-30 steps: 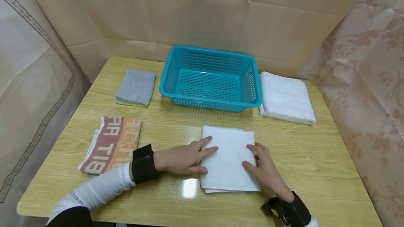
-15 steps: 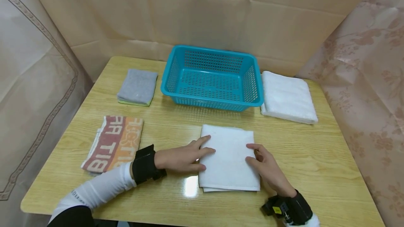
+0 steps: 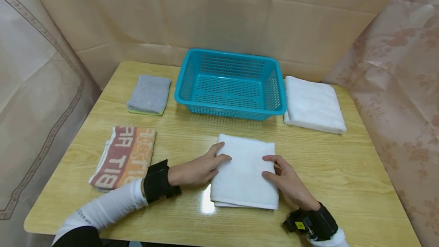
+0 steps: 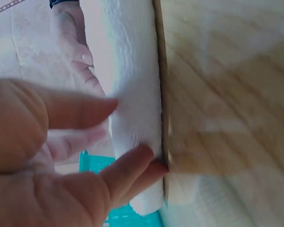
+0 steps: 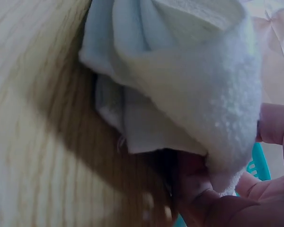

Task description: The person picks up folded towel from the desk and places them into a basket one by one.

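From folded white towel (image 3: 244, 182): teal perforated basket (image 3: 228, 110) 12 o'clock, lettered towel (image 3: 120, 155) 9. Right hand (image 3: 289, 182) pinches edge — towel at its 9; left hand (image 3: 199, 169), fingers extended, touches — towel at its 3.

Near ctr towel (image 3: 246, 176): plain wht. Far R towel (image 3: 313, 104): wht. Basket (image 3: 219, 112), far: teal-blue, rows of slots. Far L cloth (image 3: 149, 92): grey, yel-grn edge. Near L towel (image 3: 124, 155): maroon + orange, pale lettering. Table (image 3: 346, 178): yellowish woodgrain. Wristbands (image 3: 157, 180) blk, L sleeve (image 3: 111, 203) wht. Far backdrop (image 3: 223, 14): beige; R drape (image 3: 404, 87): pinkish floral; L drape (image 3: 31, 94): off-wht w/ brownish patterned band.
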`<state>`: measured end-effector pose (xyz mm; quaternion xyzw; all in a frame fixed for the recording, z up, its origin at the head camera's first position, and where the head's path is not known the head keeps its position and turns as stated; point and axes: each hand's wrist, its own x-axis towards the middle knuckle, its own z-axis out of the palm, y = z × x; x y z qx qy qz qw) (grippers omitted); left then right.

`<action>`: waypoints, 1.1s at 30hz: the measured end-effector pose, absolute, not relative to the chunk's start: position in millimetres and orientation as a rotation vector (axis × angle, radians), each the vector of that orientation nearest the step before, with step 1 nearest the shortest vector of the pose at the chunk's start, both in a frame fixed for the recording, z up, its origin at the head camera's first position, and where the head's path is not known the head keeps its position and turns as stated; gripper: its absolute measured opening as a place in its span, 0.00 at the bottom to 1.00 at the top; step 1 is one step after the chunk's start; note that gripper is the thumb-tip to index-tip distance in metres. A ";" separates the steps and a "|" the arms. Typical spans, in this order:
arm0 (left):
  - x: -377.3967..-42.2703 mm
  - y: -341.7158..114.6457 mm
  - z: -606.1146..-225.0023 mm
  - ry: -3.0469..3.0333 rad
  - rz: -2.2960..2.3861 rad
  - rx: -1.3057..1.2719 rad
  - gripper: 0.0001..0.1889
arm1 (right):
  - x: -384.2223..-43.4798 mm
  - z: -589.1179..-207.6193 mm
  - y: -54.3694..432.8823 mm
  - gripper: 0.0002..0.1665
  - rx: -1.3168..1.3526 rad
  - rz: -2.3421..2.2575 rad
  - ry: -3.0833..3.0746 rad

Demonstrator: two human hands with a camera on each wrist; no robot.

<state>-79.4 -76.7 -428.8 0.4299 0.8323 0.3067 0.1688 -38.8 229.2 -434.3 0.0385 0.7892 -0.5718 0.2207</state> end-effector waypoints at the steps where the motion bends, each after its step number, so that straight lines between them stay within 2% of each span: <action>1: -79.4 -76.2 -429.0 2.371 0.901 1.188 0.22 | -39.1 -434.5 228.9 0.29 0.101 -1.586 2.175; 10: -76.3 -71.6 -429.4 2.347 1.200 0.746 0.24 | -44.2 -436.9 223.5 0.31 0.130 -1.600 2.159; 20: -78.1 -71.0 -432.4 2.278 1.180 0.738 0.25 | -49.7 -438.8 213.9 0.30 0.138 -1.612 2.202; 26: -76.8 -71.6 -433.3 2.289 1.175 0.704 0.28 | -52.1 -438.9 205.5 0.30 0.159 -1.615 2.193; 33: -80.5 -68.9 -432.3 2.331 1.141 0.625 0.33 | -50.4 -437.5 209.1 0.35 0.225 -1.725 2.069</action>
